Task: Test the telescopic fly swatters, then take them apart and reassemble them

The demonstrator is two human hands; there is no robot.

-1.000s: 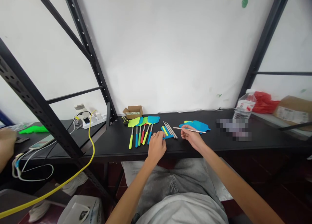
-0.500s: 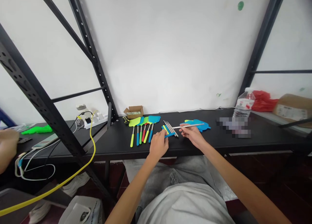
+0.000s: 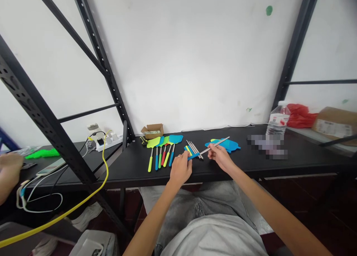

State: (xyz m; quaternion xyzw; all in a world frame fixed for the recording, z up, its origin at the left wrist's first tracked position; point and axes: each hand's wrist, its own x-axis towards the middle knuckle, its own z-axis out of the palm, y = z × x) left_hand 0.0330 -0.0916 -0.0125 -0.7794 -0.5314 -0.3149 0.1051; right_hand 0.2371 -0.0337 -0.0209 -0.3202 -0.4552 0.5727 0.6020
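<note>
My left hand point(image 3: 181, 167) is closed around a blue handle point(image 3: 194, 156) that points to the right. In my right hand point(image 3: 219, 156) a thin silver metal rod point(image 3: 205, 151) is pinched, slanting up to the right. Its lower end meets the tip of the handle; whether it sits inside I cannot tell. Behind the handle lie several loose metal rods point(image 3: 192, 146) and a yellow handle point(image 3: 189, 149). Beyond my right hand is a pile of fly swatter heads point(image 3: 232, 145), mostly blue. Several whole fly swatters point(image 3: 150, 163) lie in a row left of my left hand.
A small open cardboard box point(image 3: 153, 130) stands behind the swatters. At the right are a water bottle point(image 3: 279, 118), a red bag point(image 3: 301, 116) and a blurred-out patch. A yellow cable point(image 3: 104, 157) hangs at the left, near a power strip point(image 3: 111, 141) and another person's hand point(image 3: 9, 176).
The rod in my right hand has tilted, its far end rising, and its near end now meets the blue handle's tip. My left hand keeps its grip. The view has shifted slightly.
</note>
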